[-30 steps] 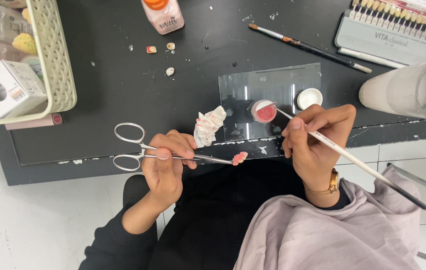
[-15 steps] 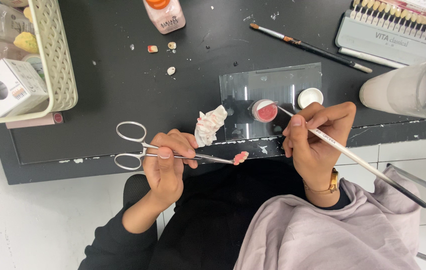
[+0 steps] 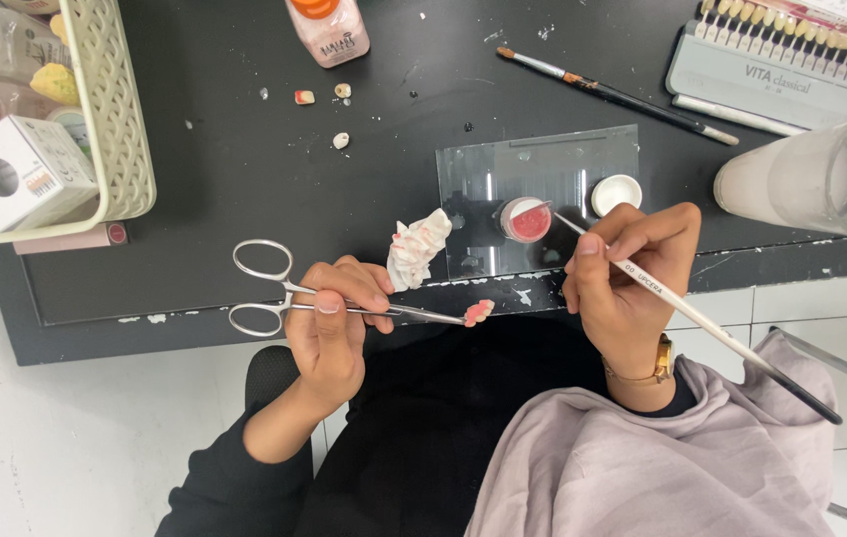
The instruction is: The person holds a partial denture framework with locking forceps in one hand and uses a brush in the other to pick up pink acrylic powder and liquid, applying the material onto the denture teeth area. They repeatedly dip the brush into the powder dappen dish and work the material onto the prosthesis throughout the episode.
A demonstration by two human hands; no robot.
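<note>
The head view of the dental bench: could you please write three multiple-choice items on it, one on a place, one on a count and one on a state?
1. Where does the brush tip rest?
A. in the pink pot
B. in the basket
C. on the tissue

2. How many small loose pieces lie near the bottle?
A. one
B. three
C. six

3. What does the left hand hold?
A. nothing
B. the spare brush
C. forceps gripping a pink piece

Key: 1 A, the tip held by the right hand reaches the pot on the glass slab; 2 B, three bits show on the black table; 3 C, the fingers pinch the forceps shaft and the jaws hold the piece.
</note>
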